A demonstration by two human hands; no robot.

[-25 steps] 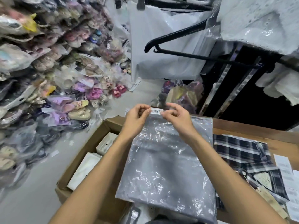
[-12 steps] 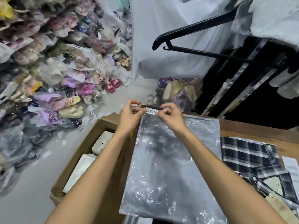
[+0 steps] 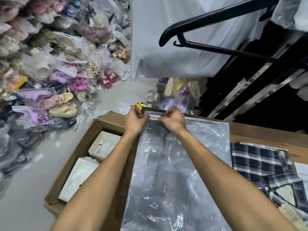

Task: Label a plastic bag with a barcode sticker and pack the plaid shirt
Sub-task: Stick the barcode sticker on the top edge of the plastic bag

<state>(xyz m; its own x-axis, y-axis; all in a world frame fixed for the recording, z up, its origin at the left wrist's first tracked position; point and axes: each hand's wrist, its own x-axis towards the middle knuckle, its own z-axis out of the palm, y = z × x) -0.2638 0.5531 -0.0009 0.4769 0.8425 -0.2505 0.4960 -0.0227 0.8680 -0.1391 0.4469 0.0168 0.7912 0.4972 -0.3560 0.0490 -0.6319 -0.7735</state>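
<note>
A clear plastic bag lies flat on the wooden table, its top edge at the table's far side. A small white barcode sticker sits at that top edge. My left hand pinches the sticker's left end and my right hand pinches its right end, both resting against the bag. The plaid shirt, black and white, lies folded on the table to the right of the bag, with a paper tag near its lower edge.
An open cardboard box with white packets stands left of the table. Bagged shoes are piled on the floor at left. A black hanger and hanging white garments are overhead. White papers lie at the right edge.
Both hands have carried the sticker down and forward to the bag's top edge, and the bag now lies flatter on the table. The camera has tilted downward.
</note>
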